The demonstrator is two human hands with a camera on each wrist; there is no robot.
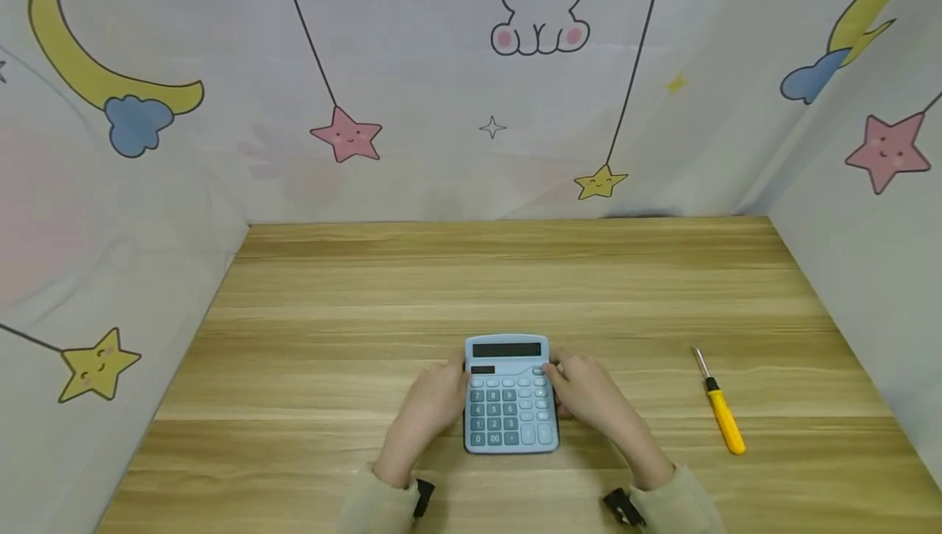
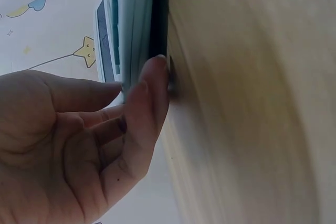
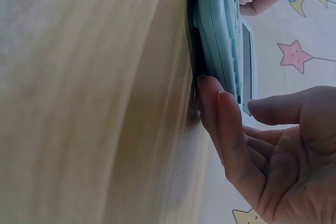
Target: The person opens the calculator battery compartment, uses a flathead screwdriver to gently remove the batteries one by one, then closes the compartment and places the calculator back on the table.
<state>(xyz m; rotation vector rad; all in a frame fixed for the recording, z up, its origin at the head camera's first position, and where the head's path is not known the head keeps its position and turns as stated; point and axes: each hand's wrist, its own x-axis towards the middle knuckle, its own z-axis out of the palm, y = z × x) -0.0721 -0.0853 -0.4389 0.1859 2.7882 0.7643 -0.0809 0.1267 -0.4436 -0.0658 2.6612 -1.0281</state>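
Observation:
A light blue calculator [image 1: 511,415] with grey number keys lies face up near the front of the table, its dark display at the far end. My left hand [image 1: 439,393] holds its left side, thumb at the top edge. In the left wrist view, fingers [image 2: 153,77] of that hand curl under the calculator's edge [image 2: 134,30]. On the opposite side my right hand [image 1: 589,387] grips the calculator, thumb over the upper right keys. The right wrist view shows its fingers [image 3: 210,95] tucked at the underside of the calculator [image 3: 215,24].
A screwdriver [image 1: 724,419] with a yellow handle lies on the wooden table [image 1: 331,305] to the right, its tip pointing away. Pale cloth walls [image 1: 427,92] printed with stars, moons and a bear enclose the table's back and sides.

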